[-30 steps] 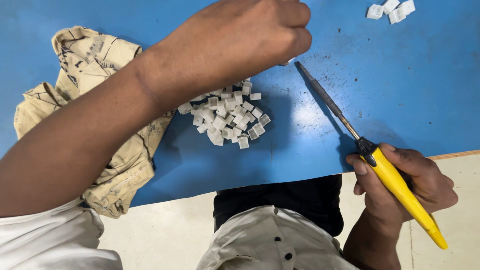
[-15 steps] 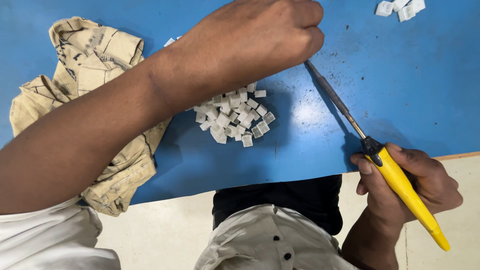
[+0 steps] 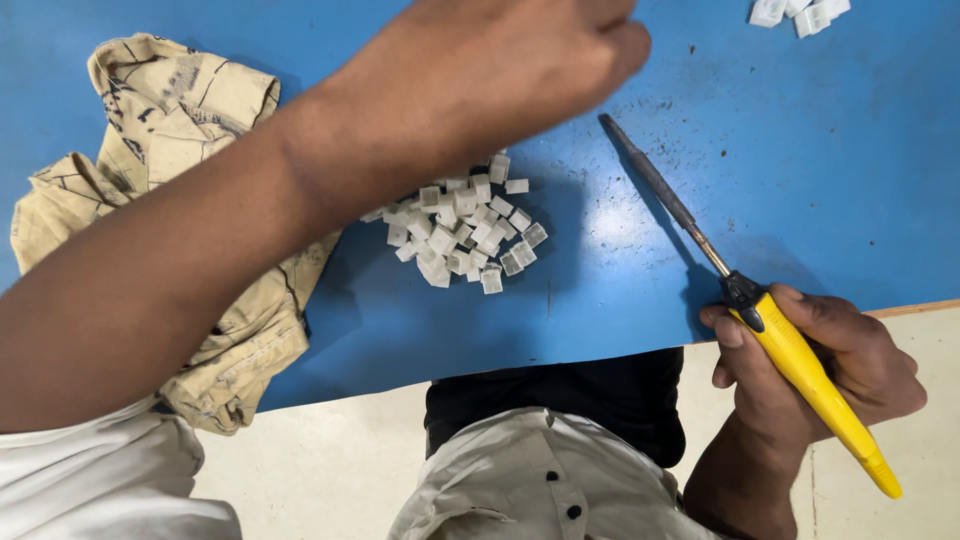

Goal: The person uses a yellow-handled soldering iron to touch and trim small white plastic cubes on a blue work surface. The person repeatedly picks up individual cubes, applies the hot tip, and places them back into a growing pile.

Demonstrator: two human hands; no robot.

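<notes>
My right hand point(image 3: 810, 375) grips the yellow handle of a soldering iron point(image 3: 800, 365) at the table's near edge. Its dark metal shaft points up and left, and the tip rests on the blue table point(image 3: 800, 180). My left hand point(image 3: 500, 70) is held over the table as a fist, above a heap of small white plastic pieces point(image 3: 462, 225). Whether the fist holds one of the pieces is hidden.
A crumpled beige cloth point(image 3: 180, 230) lies at the table's left side, partly under my left forearm. A few more white plastic pieces point(image 3: 800, 14) sit at the far right top. The table's near edge runs just above my lap.
My left hand has moved to the right and a little upward over the table. The iron's tip stands clear of the fist now. My right hand keeps its grip in about the same place.
</notes>
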